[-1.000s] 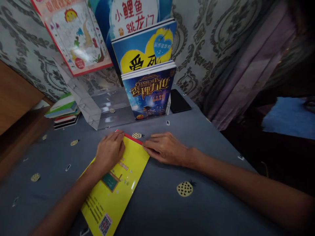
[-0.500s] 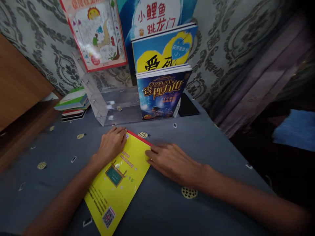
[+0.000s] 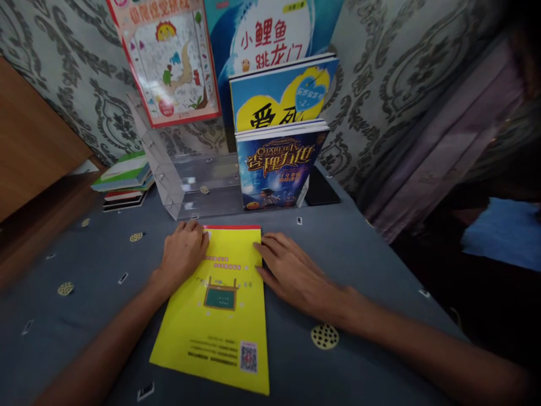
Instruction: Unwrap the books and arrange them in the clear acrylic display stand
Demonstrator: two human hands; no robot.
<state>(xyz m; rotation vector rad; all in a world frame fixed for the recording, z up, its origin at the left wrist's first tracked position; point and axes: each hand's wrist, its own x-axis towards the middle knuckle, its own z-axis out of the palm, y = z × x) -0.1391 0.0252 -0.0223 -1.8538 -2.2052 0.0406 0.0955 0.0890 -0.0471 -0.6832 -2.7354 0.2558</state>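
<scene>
A thin yellow book [image 3: 220, 321] with a red top edge lies on the cloth, its blackboard picture and QR code facing up. My left hand [image 3: 183, 247] is closed around its upper left edge; the fingertips curl out of sight. At the upper right edge rests my right hand [image 3: 291, 273], fingers stretched out and apart, tips touching the book's side. Just beyond the book stands a clear acrylic rack [image 3: 203, 197]. It holds a dark blue book [image 3: 274, 175], a blue and yellow book [image 3: 281, 101], a teal book [image 3: 270, 39] and a red-bordered book [image 3: 175, 73].
A small stack of books [image 3: 127, 175] lies left of the rack. Behind its right side is a flat black object [image 3: 323, 189]. The grey patterned cloth [image 3: 359, 254] covers the surface, with its right edge dropping to a dark area. Patterned wallpaper [image 3: 414, 84] rises behind.
The yellow book has turned from a slant to nearly straight, its lower end swinging right. My left hand has shifted slightly left and down; my right hand stays at the right edge.
</scene>
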